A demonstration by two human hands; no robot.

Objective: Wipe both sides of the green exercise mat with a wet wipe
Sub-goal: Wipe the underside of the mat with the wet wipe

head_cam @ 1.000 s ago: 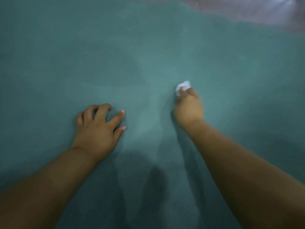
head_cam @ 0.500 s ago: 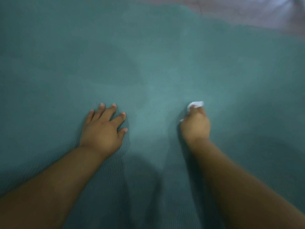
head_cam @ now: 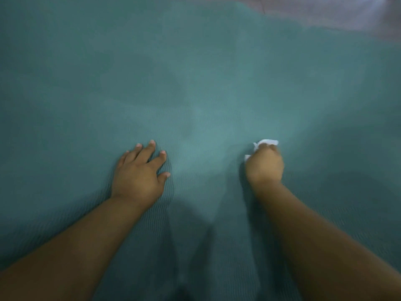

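The green exercise mat [head_cam: 195,83] lies flat and fills nearly the whole head view; its ribbed surface shows near my arms. My left hand [head_cam: 140,172] rests palm down on the mat, fingers straight and spread. To its right, my right hand [head_cam: 265,166] is curled round a crumpled white wet wipe [head_cam: 268,142] and presses it onto the mat. Only the wipe's edges show past my fingers.
A strip of pale pinkish floor [head_cam: 325,14] shows beyond the mat's far edge at the top right. My shadow darkens the mat between my forearms.
My right hand has drawn the wipe back toward me and a little to the right across the mat. My left hand's fingers went from curled to flat and straight.
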